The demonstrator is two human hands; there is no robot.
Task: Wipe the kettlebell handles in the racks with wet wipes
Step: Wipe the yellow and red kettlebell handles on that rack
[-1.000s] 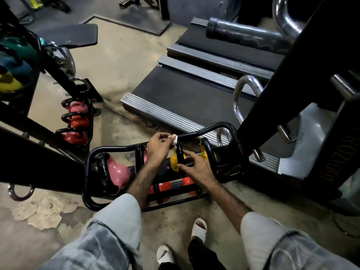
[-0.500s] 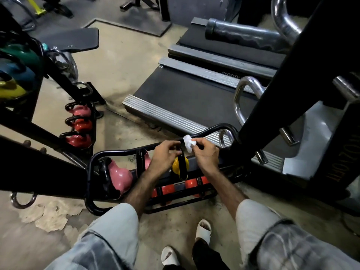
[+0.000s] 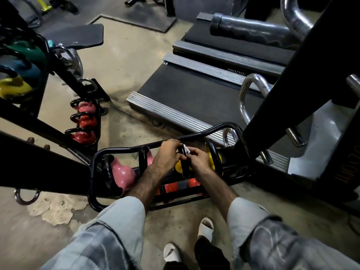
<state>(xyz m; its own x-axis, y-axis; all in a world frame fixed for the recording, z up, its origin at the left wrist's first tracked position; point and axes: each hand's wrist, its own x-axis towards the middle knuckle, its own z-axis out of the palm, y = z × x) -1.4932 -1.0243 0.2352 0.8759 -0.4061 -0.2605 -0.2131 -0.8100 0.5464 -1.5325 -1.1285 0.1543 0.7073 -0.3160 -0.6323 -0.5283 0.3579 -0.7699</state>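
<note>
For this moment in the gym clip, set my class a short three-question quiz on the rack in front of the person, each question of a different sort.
1. True or false: the wet wipe lies on the floor beside the rack.
2. Which kettlebell handle are both hands working at? A) the pink kettlebell at the rack's left end; B) the yellow kettlebell near the middle; C) a red one on the lower rail.
3. Fill in: the wipe sits between the left hand and the ___ hand, against the black handle.

Key: 1 false, it is up at the handle between the hands; 2 B; 3 right.
</note>
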